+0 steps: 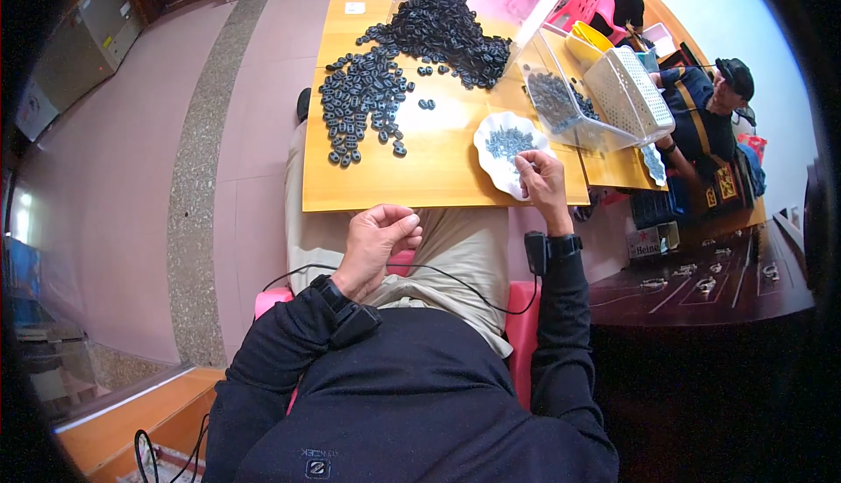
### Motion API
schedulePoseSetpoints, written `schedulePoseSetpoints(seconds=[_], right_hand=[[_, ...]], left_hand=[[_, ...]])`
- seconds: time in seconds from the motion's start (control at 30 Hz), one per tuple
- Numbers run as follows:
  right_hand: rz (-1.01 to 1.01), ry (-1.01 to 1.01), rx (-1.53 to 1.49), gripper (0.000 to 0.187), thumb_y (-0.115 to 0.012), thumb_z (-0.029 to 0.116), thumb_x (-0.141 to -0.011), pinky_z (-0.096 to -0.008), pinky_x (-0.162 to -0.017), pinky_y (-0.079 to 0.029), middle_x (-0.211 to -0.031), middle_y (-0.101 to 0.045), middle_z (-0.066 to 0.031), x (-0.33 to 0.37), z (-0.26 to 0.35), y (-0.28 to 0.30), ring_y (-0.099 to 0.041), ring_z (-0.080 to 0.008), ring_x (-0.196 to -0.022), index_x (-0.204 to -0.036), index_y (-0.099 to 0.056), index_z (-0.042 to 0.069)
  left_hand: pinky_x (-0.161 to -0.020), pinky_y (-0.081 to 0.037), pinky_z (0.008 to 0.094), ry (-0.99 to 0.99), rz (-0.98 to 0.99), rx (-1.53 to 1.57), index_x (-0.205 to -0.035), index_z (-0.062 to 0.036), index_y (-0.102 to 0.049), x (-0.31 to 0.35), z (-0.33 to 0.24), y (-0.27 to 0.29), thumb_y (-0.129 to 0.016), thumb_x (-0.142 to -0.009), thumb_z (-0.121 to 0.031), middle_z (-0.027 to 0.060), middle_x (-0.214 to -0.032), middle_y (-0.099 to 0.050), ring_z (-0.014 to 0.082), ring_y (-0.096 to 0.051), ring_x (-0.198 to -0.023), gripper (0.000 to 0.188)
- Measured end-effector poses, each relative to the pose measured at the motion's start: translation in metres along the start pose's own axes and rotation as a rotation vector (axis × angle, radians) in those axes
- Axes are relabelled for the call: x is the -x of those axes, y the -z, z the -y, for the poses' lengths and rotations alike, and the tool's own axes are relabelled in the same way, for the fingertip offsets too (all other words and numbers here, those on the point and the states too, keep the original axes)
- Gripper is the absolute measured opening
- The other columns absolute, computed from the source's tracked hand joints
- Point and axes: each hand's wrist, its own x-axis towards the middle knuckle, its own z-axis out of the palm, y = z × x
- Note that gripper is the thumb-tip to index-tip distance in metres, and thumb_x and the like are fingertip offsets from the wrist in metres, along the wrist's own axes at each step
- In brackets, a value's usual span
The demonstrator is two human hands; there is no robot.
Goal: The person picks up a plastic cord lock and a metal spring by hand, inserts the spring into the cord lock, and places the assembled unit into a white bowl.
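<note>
Small bluish pieces (508,141) lie in a scalloped dish (491,166) by the table's (394,190) near right corner. The right hand (543,183) is pinched at its rim, the left hand (377,242) off the near edge; I cannot tell whether either holds anything. Beyond the right edge, a carton (646,243) bears printed lettering.

Looks like a small hand-assembly workshop. Has a yellow wooden table (420,187) heaped with small black oval parts (442,32), plus a white scalloped dish (502,178) of tiny grey-blue pieces (510,143). Includes another person in a black cap (701,124) alongside. Furnished and floored rather domestically: pink plastic chair (589,1), pale pink floor tiles (256,133).
</note>
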Motion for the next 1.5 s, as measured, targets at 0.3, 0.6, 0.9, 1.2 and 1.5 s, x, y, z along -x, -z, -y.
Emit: schedulePoseSetpoints(seconds=[0.3,0.6,0.9,1.2,1.5], right_hand=[[0.113,-0.020,-0.418,0.011,-0.060,0.012,-0.094,-0.0198,-0.044,-0.039,-0.062,-0.054,0.0017,0.032,0.022,-0.033,-0.048,-0.0052,-0.049,-0.094,-0.062,0.001],[0.375,0.013,-0.519,0.011,-0.056,0.009,-0.095,-0.0216,-0.049,-0.045,-0.071,-0.054,-0.0029,0.076,0.050,-0.087,-0.051,-0.0080,-0.054,-0.096,-0.057,-0.002],[0.388,0.162,-0.390,0.007,-0.055,0.003,-0.095,-0.0203,-0.053,-0.047,-0.086,-0.055,-0.0044,0.086,0.058,-0.102,-0.054,-0.0074,-0.061,-0.094,-0.057,-0.003],[0.429,0.157,-0.452,0.010,-0.056,0.007,-0.095,-0.0215,-0.056,-0.051,-0.086,-0.056,-0.0052,0.085,0.050,-0.103,-0.058,-0.0086,-0.064,-0.093,-0.058,-0.003],[0.436,0.137,-0.410,0.010,-0.057,0.005,-0.095,-0.0217,-0.061,-0.049,-0.088,-0.057,-0.0053,0.085,0.051,-0.099,-0.057,-0.0089,-0.069,-0.093,-0.059,-0.005]], left_hand=[[-0.071,-0.058,0.0255,0.011,0.017,-0.030,-0.101,0.0007,-0.063,0.003,0.000,0.000,-0.066,-0.088,-0.006,0.0079,-0.091,-0.067,0.0131,-0.066,-0.076,0.015],[-0.074,-0.057,0.0246,0.041,0.120,-0.055,-0.102,0.0035,-0.064,0.004,-0.003,-0.006,-0.065,-0.089,-0.008,0.0085,-0.092,-0.068,0.0119,-0.066,-0.079,0.017],[-0.073,-0.055,0.0219,-0.009,0.219,-0.051,-0.100,0.0035,-0.066,0.007,-0.009,-0.007,-0.063,-0.092,-0.014,0.0065,-0.088,-0.067,0.0095,-0.064,-0.078,0.019],[-0.074,-0.056,0.0244,-0.024,0.250,-0.017,-0.096,0.0032,-0.064,0.006,-0.005,-0.004,-0.061,-0.094,-0.012,0.0072,-0.086,-0.067,0.0120,-0.065,-0.076,0.016],[-0.074,-0.056,0.0246,-0.037,0.261,-0.025,-0.096,0.0026,-0.064,0.007,-0.006,-0.006,-0.060,-0.094,-0.012,0.0072,-0.085,-0.066,0.0124,-0.065,-0.077,0.015]])
